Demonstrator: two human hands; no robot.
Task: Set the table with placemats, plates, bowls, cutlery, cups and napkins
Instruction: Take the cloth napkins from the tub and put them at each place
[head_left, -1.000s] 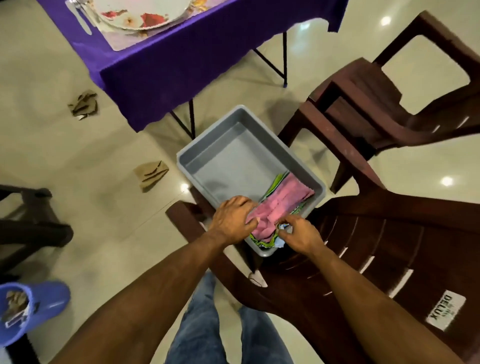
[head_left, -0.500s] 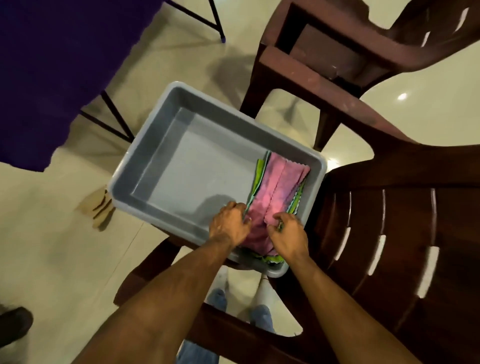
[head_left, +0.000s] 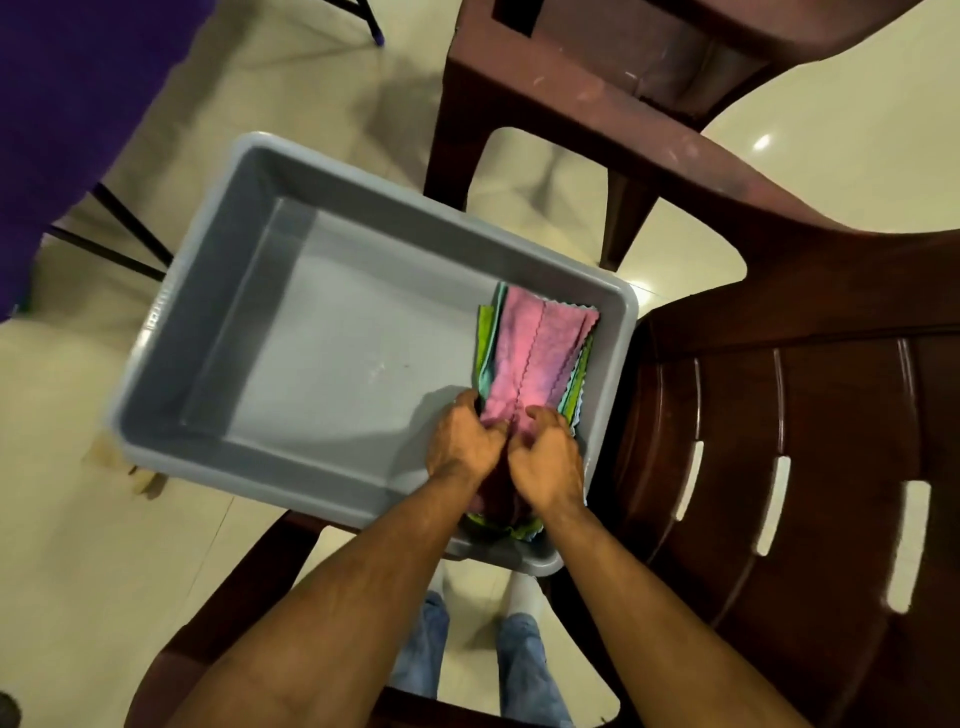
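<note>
- Napkins (head_left: 537, 358) lie in a stack inside the tub (head_left: 363, 223), along its right wall, reaching from near the far right corner to the near right corner.
- Pink cloth with a zigzag edge tops the stack; green and teal edges show on both sides beneath it.
- Left hand (head_left: 465, 441) is at the near left side of the stack, its fingers curled and pinching the pink top napkin.
- Right hand (head_left: 550, 462) is just beside the left one, knuckles up, its fingers curled onto the same pink napkin; whether they go under lower layers cannot be told.
- Both hands nearly touch each other over the near end of the stack, and both forearms come in over the tub's near rim.
- Grey and rectangular, the tub has a bare floor to the left of the napkins.
- It rests on the arm of a brown chair (head_left: 810, 467), whose slotted part lies just right of the tub.
- A second brown chair (head_left: 597, 98) stands beyond the tub's far right corner.
- Purple cloth (head_left: 72, 104) hangs at the upper left, with dark legs (head_left: 130, 228) under it on the tiled floor (head_left: 67, 519).
- Blue jeans (head_left: 519, 660) show below, between the forearms.
</note>
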